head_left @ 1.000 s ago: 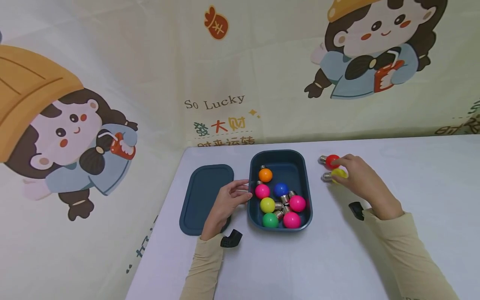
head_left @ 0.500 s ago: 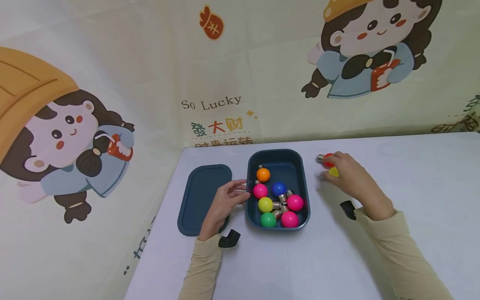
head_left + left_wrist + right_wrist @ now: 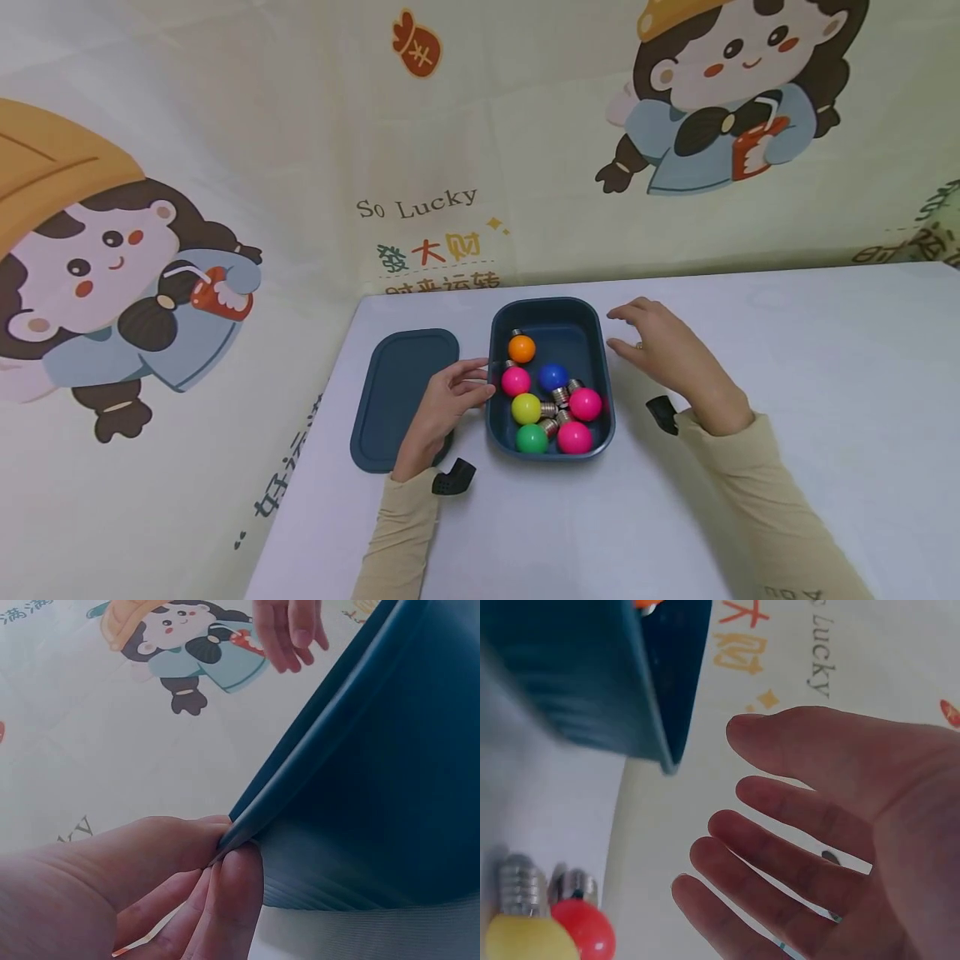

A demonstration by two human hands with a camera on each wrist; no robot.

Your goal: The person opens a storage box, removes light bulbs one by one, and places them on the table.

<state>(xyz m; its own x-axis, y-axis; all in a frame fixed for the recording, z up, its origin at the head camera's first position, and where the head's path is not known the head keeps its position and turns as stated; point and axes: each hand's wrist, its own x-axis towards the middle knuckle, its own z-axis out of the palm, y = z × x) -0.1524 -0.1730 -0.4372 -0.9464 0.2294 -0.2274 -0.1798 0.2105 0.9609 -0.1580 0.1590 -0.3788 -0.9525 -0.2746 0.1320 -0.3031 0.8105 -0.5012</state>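
A dark blue plastic box (image 3: 558, 310) holds several toy light bulbs: an orange bulb (image 3: 522, 348), a blue bulb (image 3: 553, 376), a green bulb (image 3: 532, 439), a yellow bulb (image 3: 526, 408) and several pink ones. My left hand (image 3: 448, 406) pinches the box's left rim between thumb and fingers, as the left wrist view shows. Just beyond the right rim is my right hand (image 3: 660, 346), fingers spread and holding nothing. Another yellow bulb (image 3: 529, 939) and a red bulb (image 3: 589, 930) lie on the table below it in the right wrist view, largely hidden by the hand in the head view.
The dark blue lid (image 3: 390, 400) lies flat left of the box, partly behind my left hand. All this stands on a white table (image 3: 540, 533). A printed cloth (image 3: 525, 125) with cartoon figures hangs behind and to the left.
My right hand has moved left, from over the red and yellow bulbs to beside the box's right rim. My left hand stays at the left rim. The head view has shifted slightly.
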